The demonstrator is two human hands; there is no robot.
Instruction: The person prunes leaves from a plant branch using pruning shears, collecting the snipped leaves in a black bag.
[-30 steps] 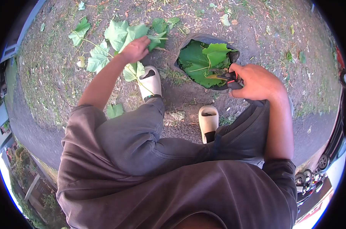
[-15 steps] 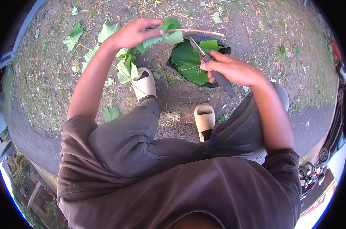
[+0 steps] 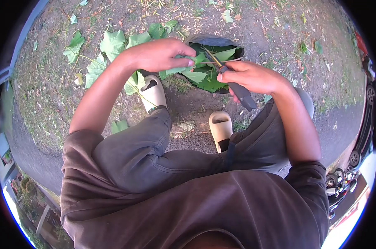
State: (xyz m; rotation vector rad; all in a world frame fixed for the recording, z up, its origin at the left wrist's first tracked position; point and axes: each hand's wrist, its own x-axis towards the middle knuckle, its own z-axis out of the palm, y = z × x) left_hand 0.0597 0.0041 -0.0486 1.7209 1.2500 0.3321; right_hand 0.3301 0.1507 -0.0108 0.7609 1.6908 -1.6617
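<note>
My left hand (image 3: 165, 54), fingers pinched together, grips a leafy vine cutting whose thin brown stem (image 3: 231, 60) points right. Green leaves of the cutting (image 3: 195, 76) hang below the fingers, over a dark container (image 3: 213, 40) with large leaves inside. In my right hand (image 3: 254, 77) is a pair of garden snips with dark grey handles (image 3: 242, 96). Their narrow blades (image 3: 213, 57) point up and left, overlapping the stem close to my left fingertips.
Cut vine leaves (image 3: 112, 45) lie on the dirt to the left, one trailing across my left sandal (image 3: 153, 94). My right sandal (image 3: 220, 128) rests below the container. Parked vehicles (image 3: 360, 137) show at the far right edge.
My left hand has moved right and down with the cutting, bringing its stem across the snips' blades. My right hand stays nearly where it was.
</note>
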